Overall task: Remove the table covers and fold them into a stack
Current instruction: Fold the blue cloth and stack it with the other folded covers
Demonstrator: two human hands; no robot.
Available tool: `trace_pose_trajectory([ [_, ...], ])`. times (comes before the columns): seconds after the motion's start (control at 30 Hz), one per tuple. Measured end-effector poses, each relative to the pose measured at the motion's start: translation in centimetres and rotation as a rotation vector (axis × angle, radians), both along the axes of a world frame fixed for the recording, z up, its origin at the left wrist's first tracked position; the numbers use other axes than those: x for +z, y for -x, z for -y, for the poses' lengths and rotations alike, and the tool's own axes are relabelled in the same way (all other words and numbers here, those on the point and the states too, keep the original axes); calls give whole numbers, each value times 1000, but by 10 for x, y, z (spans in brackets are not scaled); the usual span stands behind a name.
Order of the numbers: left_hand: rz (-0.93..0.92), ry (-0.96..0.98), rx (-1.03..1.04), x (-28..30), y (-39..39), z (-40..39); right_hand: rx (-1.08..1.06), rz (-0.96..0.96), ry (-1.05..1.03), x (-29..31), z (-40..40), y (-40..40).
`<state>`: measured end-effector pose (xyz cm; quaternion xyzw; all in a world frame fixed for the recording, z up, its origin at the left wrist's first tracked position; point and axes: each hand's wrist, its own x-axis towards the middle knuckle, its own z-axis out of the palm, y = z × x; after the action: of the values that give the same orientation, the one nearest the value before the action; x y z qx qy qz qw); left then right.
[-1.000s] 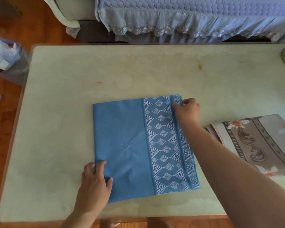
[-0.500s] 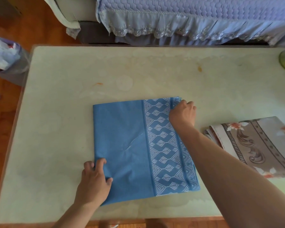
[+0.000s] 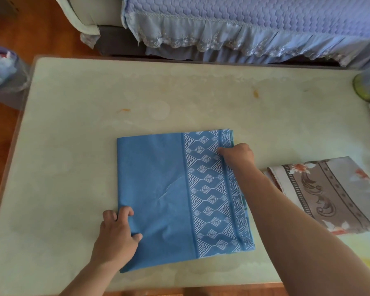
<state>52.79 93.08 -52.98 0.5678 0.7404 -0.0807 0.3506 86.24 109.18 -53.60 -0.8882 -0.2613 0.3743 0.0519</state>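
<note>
Pale table (image 3: 77,129): folded blue cover (image 3: 158,189). Right hand (image 3: 237,155) has slid nearer along patterned edge, fingers curled gripping it; left hand (image 3: 115,236) unchanged, pinching near-left corner.

Soft, even daylight fills the head view, with a bluish cast toward the top. The table (image 3: 201,92) shows faint sheen and only weak shadows. Wide-angle distortion bows its edges, and the corners look slightly soft.
</note>
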Motion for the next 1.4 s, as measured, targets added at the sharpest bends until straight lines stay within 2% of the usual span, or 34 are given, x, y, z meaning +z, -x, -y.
trace_pose_trajectory([
  [0.1,3,31,3,0,1,-3,90,57,44,0,0,4],
  [0.17,7,39,7,0,1,-5,226,138,-16,7,9,15],
  [0.3,16,40,10,1,2,-6,527,153,-509,13,52,36],
  [0.37,24,43,8,1,3,-7,645,182,-625,13,71,36],
  [0.43,32,51,8,1,3,-8,595,145,-597,15,78,31],
  [0.47,31,53,7,2,3,-9,503,98,-555,14,78,29],
  [0.57,34,58,-3,2,3,-10,198,101,-276,8,65,19],
  [0.63,44,56,-8,3,4,-9,142,149,-164,5,59,16],
  [0.83,87,31,-15,2,10,-4,-11,95,-123,-7,51,9],
  [1.1,74,-194,120,-7,4,23,0,89,-61,-3,45,2],
  [1.27,41,-240,173,-8,-7,42,10,108,-75,-5,49,-1],
  [1.33,-26,-263,123,-11,-6,50,10,110,-110,-3,51,1],
  [1.4,-146,-340,-69,-12,-4,59,31,103,-192,8,59,7],
])
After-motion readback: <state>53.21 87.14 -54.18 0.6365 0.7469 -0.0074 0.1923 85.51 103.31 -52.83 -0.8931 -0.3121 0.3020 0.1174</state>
